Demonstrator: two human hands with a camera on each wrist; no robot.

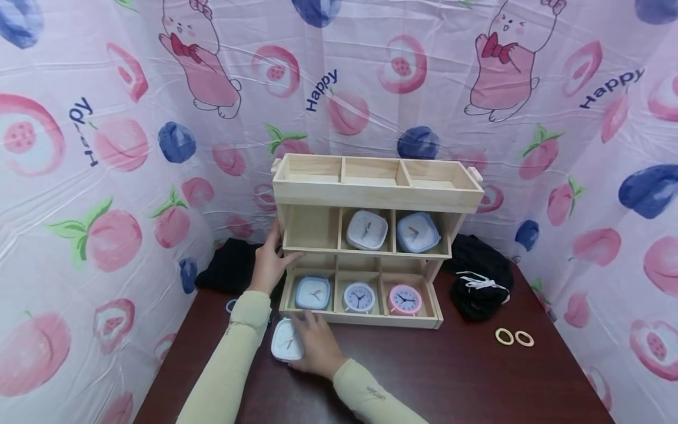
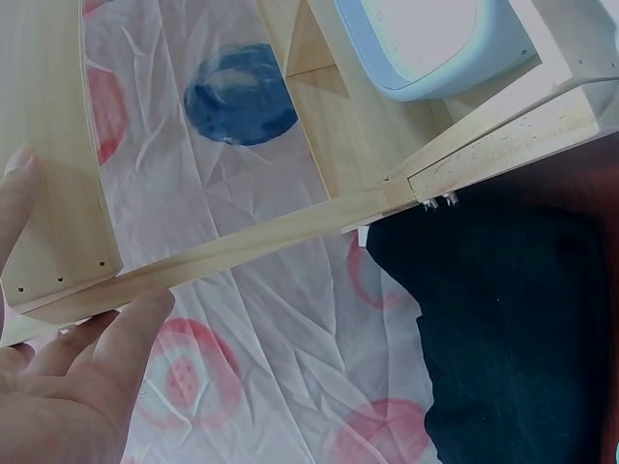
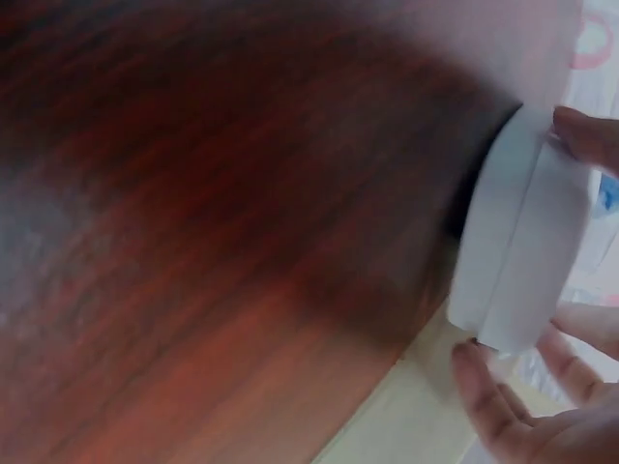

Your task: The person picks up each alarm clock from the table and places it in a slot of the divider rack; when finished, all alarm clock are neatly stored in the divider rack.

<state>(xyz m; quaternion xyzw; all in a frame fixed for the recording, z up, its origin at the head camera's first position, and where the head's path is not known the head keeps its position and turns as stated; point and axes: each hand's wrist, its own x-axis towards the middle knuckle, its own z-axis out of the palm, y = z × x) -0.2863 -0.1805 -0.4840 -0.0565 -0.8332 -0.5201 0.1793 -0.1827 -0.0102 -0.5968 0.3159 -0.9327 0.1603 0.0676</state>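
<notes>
My right hand (image 1: 320, 348) grips a white square alarm clock (image 1: 286, 340) by its edges, low over the table in front of the rack's left corner. In the right wrist view the clock's white side (image 3: 527, 242) shows between thumb and fingers. My left hand (image 1: 267, 268) holds the left side of a tiered wooden rack (image 1: 371, 196), thumb at the front, fingers along the side post (image 2: 232, 237). The middle tier bears a white clock (image 1: 367, 229) and a blue-grey clock (image 1: 418, 232); its left compartment is bare. Below sit a blue square clock (image 1: 312, 292), a light-blue round one (image 1: 359, 297) and a pink one (image 1: 405, 300).
Three bare compartments form the rack's top tier (image 1: 371, 178). Black cloth (image 1: 228, 268) lies behind on the left, a black bag (image 1: 479, 288) with white cord on the right. A yellow ring (image 1: 504, 337) and a pink ring (image 1: 524, 338) lie on the dark table (image 1: 477, 383).
</notes>
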